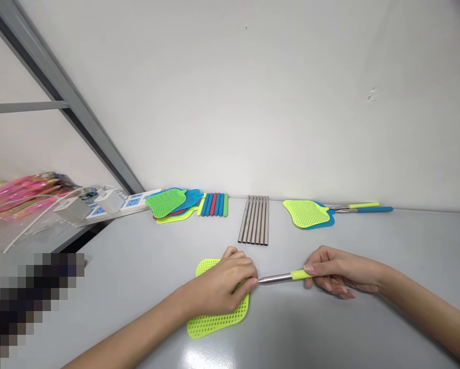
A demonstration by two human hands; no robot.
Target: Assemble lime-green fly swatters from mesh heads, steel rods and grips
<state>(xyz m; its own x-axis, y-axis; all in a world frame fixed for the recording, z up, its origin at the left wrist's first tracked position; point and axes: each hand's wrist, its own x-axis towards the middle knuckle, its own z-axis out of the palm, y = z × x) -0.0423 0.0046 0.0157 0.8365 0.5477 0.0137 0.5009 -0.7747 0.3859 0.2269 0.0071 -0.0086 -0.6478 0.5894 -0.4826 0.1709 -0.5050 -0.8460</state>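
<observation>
Left hand (233, 279) and right hand (332, 269) meet along a slim shiny steel rod (278, 278)

From where I stand, the left grip is closed over a yellow-green perforated plastic swatter head (218, 325) on the smooth grey table (291, 333). It hides the neck, so I cannot tell whether the rod is joined there. The right grip pinches the rod's yellow-green tubular handle (299, 275), its other fingers loosely curled; likely one hand steadies while the other holds the rod in line.

Beyond and between both grips, seven plain steel tubes (255, 220) lie side by side, apparently aligned for easy reach. Beyond the right grip, a yellow-green swatter (305, 212) overlaps a blue swatter (376, 209), seemingly grouped as a pair. Beyond the left grip, to its left, lie a row of coloured tubular handles (212, 205) and a stack of multicoloured perforated heads (166, 203), probably sorted by part. Farther left sit a white power strip (137, 202) and clear plastic bagging around pink items (25, 205). I can read no brand, label or writing.
</observation>
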